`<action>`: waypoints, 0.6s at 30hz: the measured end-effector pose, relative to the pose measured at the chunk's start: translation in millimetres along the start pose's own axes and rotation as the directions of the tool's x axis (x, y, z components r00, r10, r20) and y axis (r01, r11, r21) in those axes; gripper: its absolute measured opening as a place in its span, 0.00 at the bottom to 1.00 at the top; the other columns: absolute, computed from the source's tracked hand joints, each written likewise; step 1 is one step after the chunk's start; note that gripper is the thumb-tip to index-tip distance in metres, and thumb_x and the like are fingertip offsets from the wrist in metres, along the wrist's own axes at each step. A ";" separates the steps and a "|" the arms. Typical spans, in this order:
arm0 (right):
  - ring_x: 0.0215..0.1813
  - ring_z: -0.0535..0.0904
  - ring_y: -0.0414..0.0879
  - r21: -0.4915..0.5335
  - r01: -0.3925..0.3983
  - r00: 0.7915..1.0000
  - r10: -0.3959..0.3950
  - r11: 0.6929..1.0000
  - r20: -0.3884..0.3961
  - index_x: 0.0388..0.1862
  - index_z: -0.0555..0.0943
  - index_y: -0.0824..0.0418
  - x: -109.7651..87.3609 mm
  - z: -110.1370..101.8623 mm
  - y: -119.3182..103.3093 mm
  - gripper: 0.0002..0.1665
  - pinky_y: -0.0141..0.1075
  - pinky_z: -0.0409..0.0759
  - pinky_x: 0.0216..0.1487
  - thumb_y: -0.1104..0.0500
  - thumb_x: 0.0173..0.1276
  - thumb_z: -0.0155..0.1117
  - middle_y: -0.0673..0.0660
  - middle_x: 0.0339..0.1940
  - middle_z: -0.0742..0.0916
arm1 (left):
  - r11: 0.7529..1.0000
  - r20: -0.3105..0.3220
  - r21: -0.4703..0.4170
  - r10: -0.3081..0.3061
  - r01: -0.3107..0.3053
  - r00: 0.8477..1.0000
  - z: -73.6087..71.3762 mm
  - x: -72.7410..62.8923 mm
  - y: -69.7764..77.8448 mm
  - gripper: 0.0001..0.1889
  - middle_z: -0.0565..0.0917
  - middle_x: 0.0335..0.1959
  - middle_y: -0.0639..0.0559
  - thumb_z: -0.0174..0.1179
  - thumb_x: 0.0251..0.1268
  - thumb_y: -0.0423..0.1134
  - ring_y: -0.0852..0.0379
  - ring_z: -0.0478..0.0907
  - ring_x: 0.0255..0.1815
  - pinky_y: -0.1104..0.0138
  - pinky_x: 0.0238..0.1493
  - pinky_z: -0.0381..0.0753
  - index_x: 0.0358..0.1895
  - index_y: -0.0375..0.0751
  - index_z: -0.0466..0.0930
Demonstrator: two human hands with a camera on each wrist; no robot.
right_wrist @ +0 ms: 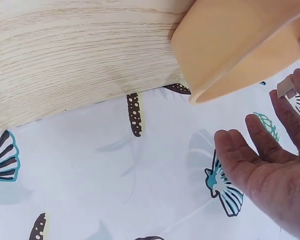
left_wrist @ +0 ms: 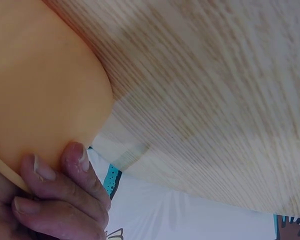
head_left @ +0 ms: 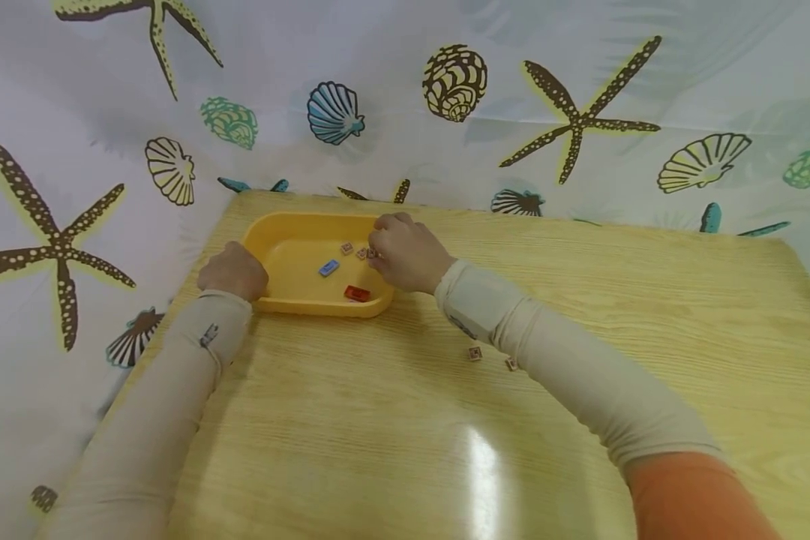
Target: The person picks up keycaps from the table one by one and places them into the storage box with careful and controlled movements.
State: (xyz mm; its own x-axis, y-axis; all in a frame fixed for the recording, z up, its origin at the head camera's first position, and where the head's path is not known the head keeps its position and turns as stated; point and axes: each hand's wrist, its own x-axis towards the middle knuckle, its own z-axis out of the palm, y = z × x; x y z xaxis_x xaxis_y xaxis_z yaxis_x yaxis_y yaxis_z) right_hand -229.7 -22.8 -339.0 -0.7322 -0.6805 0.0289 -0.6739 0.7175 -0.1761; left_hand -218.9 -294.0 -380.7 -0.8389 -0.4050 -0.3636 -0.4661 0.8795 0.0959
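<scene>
A yellow-orange plastic tray [head_left: 310,307] sits near the table's back left corner. My left hand [head_left: 235,271] grips its left end; in the left wrist view, curled fingers [left_wrist: 65,200] lie against the outer wall. Over the tray's right end, my right hand [head_left: 408,251] pinches a small pale square tile [right_wrist: 286,86] between thumb and index finger, the other fingers spread. Inside the tray lie a blue rectangular piece [head_left: 328,268], a red rectangular piece [head_left: 357,293] and small square tiles [head_left: 347,247] with markings too small to read.
Two more small tiles lie on the wooden table [head_left: 351,420], one tile [head_left: 475,353] in the open and another tile [head_left: 511,364] beside my right forearm. A white cloth [head_left: 391,150] printed with shells and starfish hangs along the table's back and left edges.
</scene>
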 end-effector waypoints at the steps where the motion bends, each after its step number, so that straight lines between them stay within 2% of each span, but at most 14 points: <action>1: 0.68 0.70 0.61 0.002 -0.003 1.000 0.003 1.000 0.003 0.44 0.83 0.60 0.8 0.4 -0.5 0.14 0.50 0.79 0.56 0.52 0.70 0.58 0.62 0.64 0.78 | 1.000 -0.001 -0.001 0.000 0.000 1.000 0.0 -0.4 0.2 0.22 0.78 0.39 0.32 0.38 0.69 0.41 0.42 0.78 0.37 0.54 0.32 0.79 0.57 0.27 0.63; 8: 0.71 0.65 0.61 0.025 -0.058 0.998 0.058 0.998 0.015 0.50 0.80 0.60 -4.1 -1.7 3.3 0.17 0.53 0.76 0.59 0.51 0.69 0.58 0.63 0.69 0.73 | 1.000 -0.021 0.003 0.003 -0.003 1.000 1.6 -1.7 0.6 0.21 0.79 0.40 0.31 0.37 0.70 0.42 0.39 0.79 0.41 0.52 0.36 0.80 0.57 0.28 0.63; 14: 0.69 0.68 0.62 0.033 -0.062 0.997 0.063 0.998 -0.032 0.47 0.82 0.63 -27.3 -0.8 25.1 0.16 0.54 0.77 0.57 0.54 0.68 0.60 0.65 0.64 0.77 | 1.000 -0.024 0.023 0.002 -0.001 1.000 1.6 -2.1 2.2 0.21 0.78 0.37 0.33 0.37 0.70 0.42 0.43 0.78 0.35 0.54 0.31 0.79 0.55 0.28 0.64; 18: 0.67 0.70 0.63 0.022 -0.086 0.996 0.087 0.996 -0.033 0.42 0.83 0.64 -48.5 2.9 43.4 0.14 0.54 0.78 0.56 0.54 0.67 0.61 0.66 0.62 0.78 | 1.000 -0.020 0.026 -0.001 0.002 1.000 1.0 -0.3 1.5 0.20 0.78 0.34 0.36 0.39 0.69 0.41 0.47 0.76 0.30 0.58 0.26 0.77 0.54 0.28 0.65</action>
State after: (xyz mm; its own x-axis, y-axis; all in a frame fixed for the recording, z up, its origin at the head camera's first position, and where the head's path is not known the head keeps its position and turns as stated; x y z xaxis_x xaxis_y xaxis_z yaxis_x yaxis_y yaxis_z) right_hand -223.1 40.9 -350.9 -0.7906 -0.6106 0.0455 -0.6061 0.7700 -0.1992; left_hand -219.1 -292.3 -381.4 -0.8436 -0.4111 -0.3453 -0.4603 0.8849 0.0710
